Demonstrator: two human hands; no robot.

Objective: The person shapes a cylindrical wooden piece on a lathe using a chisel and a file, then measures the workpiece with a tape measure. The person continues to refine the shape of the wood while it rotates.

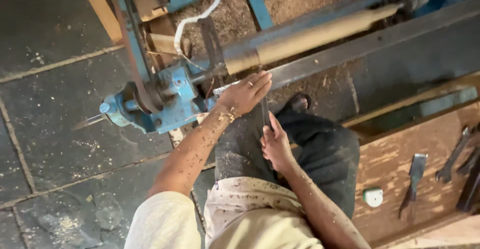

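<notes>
A blue lathe (160,96) carries a long wooden spindle (320,31) across the frame. Your left hand (245,94) lies flat, fingers extended, over a dark chisel (264,110) at the spindle; your right hand (275,144) grips its handle. A second chisel (414,181) rests on the wooden surface (395,154).
</notes>
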